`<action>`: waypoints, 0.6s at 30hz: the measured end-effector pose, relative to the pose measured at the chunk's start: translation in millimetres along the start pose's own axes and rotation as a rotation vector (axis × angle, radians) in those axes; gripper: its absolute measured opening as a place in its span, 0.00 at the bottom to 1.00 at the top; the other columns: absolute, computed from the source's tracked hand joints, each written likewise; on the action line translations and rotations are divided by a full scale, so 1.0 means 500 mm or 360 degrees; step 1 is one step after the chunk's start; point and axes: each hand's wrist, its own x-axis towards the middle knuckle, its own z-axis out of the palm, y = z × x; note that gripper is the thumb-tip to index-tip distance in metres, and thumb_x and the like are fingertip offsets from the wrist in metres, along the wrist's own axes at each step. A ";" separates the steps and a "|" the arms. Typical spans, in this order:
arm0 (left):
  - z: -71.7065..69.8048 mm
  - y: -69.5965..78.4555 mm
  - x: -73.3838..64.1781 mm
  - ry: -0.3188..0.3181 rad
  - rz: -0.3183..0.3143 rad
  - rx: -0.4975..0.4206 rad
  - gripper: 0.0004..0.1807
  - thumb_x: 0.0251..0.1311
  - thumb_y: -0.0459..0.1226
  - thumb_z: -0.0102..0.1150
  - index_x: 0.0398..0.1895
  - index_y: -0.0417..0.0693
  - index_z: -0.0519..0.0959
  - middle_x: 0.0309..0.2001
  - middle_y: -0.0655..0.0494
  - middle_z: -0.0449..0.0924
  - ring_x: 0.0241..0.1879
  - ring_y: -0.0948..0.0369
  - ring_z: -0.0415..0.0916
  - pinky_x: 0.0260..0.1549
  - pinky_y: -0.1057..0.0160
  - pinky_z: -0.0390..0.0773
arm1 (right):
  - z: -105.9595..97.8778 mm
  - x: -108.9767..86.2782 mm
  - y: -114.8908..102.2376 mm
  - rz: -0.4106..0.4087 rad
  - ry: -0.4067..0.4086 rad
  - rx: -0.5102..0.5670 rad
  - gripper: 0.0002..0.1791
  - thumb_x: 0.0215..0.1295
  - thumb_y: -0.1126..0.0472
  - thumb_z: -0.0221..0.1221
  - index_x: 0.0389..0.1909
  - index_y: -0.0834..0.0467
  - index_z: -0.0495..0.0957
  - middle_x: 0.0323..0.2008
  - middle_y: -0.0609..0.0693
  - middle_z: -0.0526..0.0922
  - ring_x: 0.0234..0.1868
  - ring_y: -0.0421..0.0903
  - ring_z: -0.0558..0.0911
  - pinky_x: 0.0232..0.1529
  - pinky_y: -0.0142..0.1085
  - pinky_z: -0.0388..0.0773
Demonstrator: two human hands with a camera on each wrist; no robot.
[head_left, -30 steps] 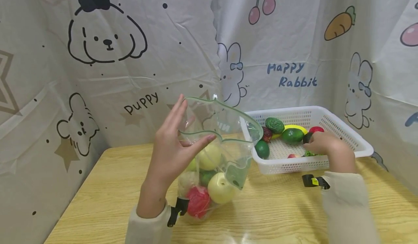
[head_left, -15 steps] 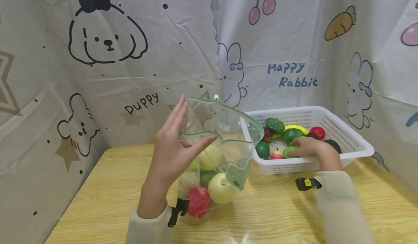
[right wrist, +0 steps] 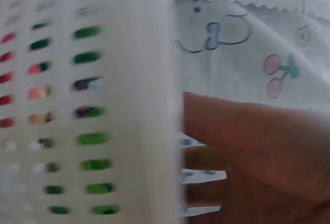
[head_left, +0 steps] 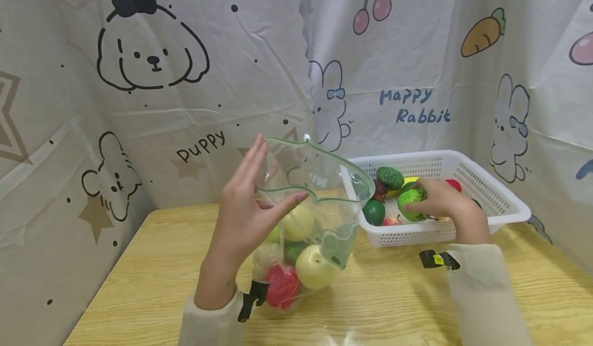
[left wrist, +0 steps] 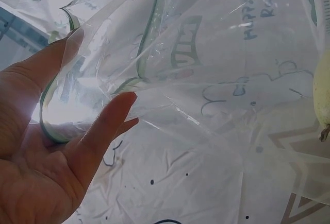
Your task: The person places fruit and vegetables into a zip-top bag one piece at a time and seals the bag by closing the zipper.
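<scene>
A clear zip bag (head_left: 331, 217) with green edging stands with its mouth wide apart. Round pale yellow-green fruits (head_left: 315, 266), a red fruit (head_left: 281, 285) and a darker green one show through its side. My left hand (head_left: 245, 207) is at the bag's left rim, fingers and thumb straight and spread; in the left wrist view the green-edged plastic (left wrist: 49, 110) runs between them. Over the white basket (head_left: 498, 202), my right hand (head_left: 442, 202) grips a bright green fruit with dark patches (head_left: 412, 205). In the right wrist view the basket wall (right wrist: 139, 131) hides my fingertips.
Inside the basket lie a dark green avocado-shaped fruit (head_left: 390, 177), a green round one (head_left: 373, 212), a red-and-yellow apple (head_left: 391, 221), a yellow piece and several others. The wooden table (head_left: 153, 279) meets a printed cloth backdrop (head_left: 259, 52) behind.
My right hand has moved from the basket's right side leftward and taken hold of the bright green fruit, now raised a little. The left hand and the bag have hardly moved.
</scene>
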 end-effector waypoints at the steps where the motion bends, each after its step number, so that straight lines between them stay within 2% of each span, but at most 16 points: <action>1: 0.000 0.000 0.000 -0.0001 0.0001 -0.0001 0.53 0.53 0.44 0.78 0.79 0.42 0.57 0.80 0.63 0.49 0.44 0.58 0.86 0.26 0.70 0.85 | -0.006 -0.004 -0.006 -0.0030 0.0053 0.0005 0.35 0.61 0.49 0.70 0.59 0.70 0.72 0.46 0.64 0.80 0.44 0.58 0.79 0.42 0.51 0.82; 6: 0.000 0.001 0.000 -0.0006 -0.0002 -0.0003 0.54 0.53 0.44 0.78 0.79 0.41 0.57 0.81 0.63 0.48 0.45 0.57 0.86 0.25 0.70 0.85 | -0.038 -0.028 -0.048 -0.0120 0.0299 0.0082 0.42 0.67 0.46 0.66 0.68 0.71 0.63 0.57 0.71 0.74 0.55 0.68 0.75 0.53 0.63 0.76; 11: 0.000 0.003 0.001 -0.0007 -0.0001 0.0010 0.54 0.53 0.44 0.78 0.79 0.41 0.57 0.81 0.63 0.49 0.42 0.58 0.86 0.25 0.70 0.84 | -0.059 -0.063 -0.107 -0.0184 0.0574 0.0366 0.44 0.68 0.42 0.64 0.72 0.65 0.59 0.67 0.70 0.68 0.64 0.70 0.72 0.58 0.63 0.77; 14: 0.001 0.002 0.001 -0.0009 -0.0004 0.0013 0.54 0.53 0.44 0.78 0.79 0.41 0.57 0.81 0.63 0.49 0.40 0.59 0.86 0.25 0.70 0.84 | -0.064 -0.086 -0.142 -0.0257 0.0676 0.0625 0.41 0.69 0.43 0.63 0.74 0.59 0.59 0.68 0.65 0.69 0.66 0.64 0.74 0.56 0.45 0.83; 18: 0.001 0.002 0.001 -0.0009 -0.0009 0.0014 0.54 0.53 0.44 0.78 0.79 0.41 0.58 0.80 0.63 0.49 0.42 0.58 0.86 0.25 0.70 0.84 | -0.058 -0.110 -0.187 -0.0493 0.0660 0.0942 0.32 0.74 0.51 0.60 0.74 0.55 0.62 0.66 0.58 0.74 0.64 0.49 0.78 0.51 0.23 0.79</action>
